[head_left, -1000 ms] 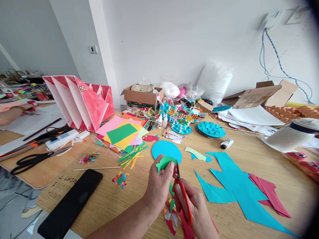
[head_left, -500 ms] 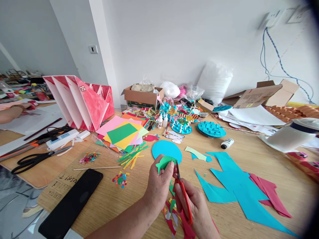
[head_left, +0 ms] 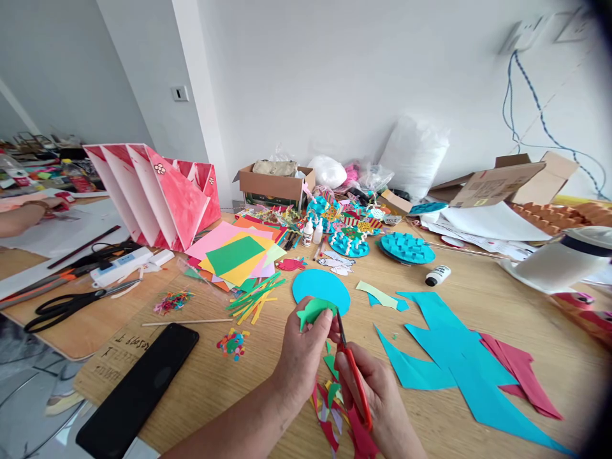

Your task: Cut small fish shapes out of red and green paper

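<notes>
Pinched in my left hand point(head_left: 306, 344) is a green paper fish point(head_left: 316, 310), its tail pointing left. My right hand point(head_left: 366, 389) grips red-handled scissors point(head_left: 357, 382), whose blades point up at the right edge of the fish. A blue paper circle point(head_left: 321, 287) lies flat on the table just beyond my hands. Below them are colourful paper scraps point(head_left: 332, 408), partly covered by my right hand. To the right, a large blue paper offcut point(head_left: 461, 354) overlaps some red paper pieces point(head_left: 523, 370).
Coloured paper sheets point(head_left: 236, 258), paper strips point(head_left: 255, 299) and a black phone point(head_left: 138, 389) lie on the left. Black scissors point(head_left: 62, 309) rest near the power strip point(head_left: 122, 264). A glue bottle point(head_left: 437, 275) lies right of centre. Another person's arm point(head_left: 23, 217) shows at far left.
Both hands stay nearly in place, with the green fish and the scissors still held. The view has shifted very slightly.
</notes>
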### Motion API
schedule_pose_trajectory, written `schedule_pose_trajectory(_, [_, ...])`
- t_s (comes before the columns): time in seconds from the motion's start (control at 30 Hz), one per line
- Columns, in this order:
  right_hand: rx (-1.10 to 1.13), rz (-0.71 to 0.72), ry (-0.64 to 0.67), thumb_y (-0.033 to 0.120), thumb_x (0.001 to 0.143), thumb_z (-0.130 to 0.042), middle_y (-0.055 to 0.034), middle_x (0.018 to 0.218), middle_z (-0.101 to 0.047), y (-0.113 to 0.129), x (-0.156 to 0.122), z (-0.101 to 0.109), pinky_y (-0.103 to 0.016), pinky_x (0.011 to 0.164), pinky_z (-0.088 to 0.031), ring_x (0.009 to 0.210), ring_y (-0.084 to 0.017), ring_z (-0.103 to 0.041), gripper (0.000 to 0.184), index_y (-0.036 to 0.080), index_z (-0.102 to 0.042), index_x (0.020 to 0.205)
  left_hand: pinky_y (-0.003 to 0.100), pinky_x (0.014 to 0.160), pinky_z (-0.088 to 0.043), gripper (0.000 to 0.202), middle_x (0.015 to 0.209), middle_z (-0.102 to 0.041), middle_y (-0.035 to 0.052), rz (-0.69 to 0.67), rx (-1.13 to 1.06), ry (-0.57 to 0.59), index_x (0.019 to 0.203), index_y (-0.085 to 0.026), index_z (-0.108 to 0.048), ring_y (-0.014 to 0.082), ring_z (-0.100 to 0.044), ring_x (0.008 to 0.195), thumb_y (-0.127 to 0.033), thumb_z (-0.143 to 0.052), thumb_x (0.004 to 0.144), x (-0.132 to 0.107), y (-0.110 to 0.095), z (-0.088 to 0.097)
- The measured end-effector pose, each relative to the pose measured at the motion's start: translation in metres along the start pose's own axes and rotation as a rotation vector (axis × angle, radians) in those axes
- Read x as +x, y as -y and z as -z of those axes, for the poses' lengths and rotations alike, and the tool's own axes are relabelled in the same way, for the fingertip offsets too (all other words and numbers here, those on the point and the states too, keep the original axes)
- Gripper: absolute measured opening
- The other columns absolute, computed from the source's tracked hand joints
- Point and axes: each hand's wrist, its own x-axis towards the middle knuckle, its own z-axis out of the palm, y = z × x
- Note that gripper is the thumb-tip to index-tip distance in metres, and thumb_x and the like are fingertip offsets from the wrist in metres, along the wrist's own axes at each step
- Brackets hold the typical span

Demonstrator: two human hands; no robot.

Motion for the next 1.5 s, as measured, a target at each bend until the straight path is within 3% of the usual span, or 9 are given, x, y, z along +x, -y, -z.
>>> schedule_pose_trajectory(0.7, [-0.016,-0.001,0.035,0.052,0.085,-0.036,0.0059,0.05,-0.037,0.0023,-0.0003,-0.0006,-0.022,0.041,-0.026,0.044,-0.01,-0.036,0.041,0.021,-0.034,0.058,0.022,0.051,-0.043,0.017,0.058,-0.056,-0.0007,-0.043,0.065,0.071,0.068,-0.016,-0.052,0.0103,-0.051,0.052,-0.03,-0.06,0.069,0.0079,0.0038,0.0085])
schedule_pose_trajectory(1.5, [-0.021,0.023,0.023,0.051,0.085,-0.037,0.006,0.046,-0.04,-0.0035,0.0001,-0.0016,-0.023,0.041,-0.024,0.041,-0.01,-0.036,0.04,0.022,-0.034,0.058,0.022,0.051,-0.043,0.015,0.059,-0.057,-0.0001,-0.007,0.037,0.031,0.069,-0.015,-0.053,0.0106,-0.052,0.053,-0.027,-0.061,0.068,0.0033,-0.0028,0.0066])
